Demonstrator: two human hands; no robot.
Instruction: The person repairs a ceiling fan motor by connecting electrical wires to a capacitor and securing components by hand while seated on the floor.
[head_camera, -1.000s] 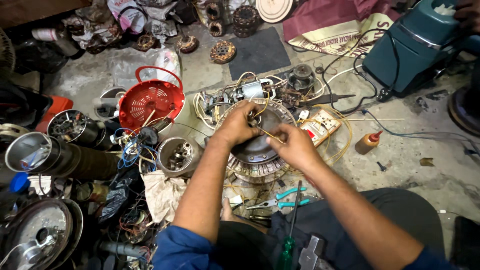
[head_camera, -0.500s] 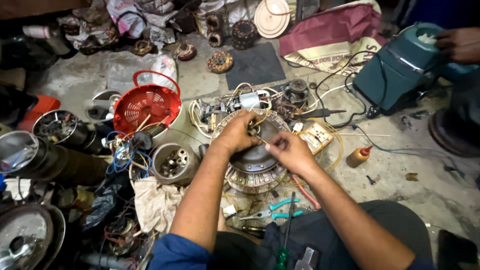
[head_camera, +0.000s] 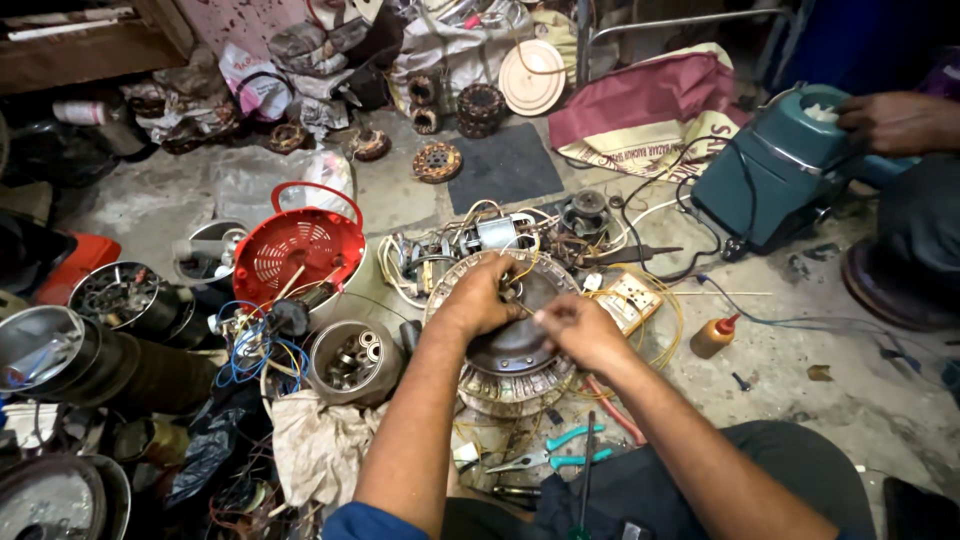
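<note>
Two hands work at a round fan-motor stator (head_camera: 510, 350) lying on the floor between the person's knees. The left hand (head_camera: 480, 298) grips its rim; the right hand (head_camera: 575, 330) pinches thin copper wire (head_camera: 655, 345). Likely heavy and rigid; windings fragile, so hold the rim.

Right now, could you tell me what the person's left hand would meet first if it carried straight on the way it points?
The left hand points up and right over the round motor winding; beyond it, probably the tangle of wires and small metal part, though depth is unclear.
</note>
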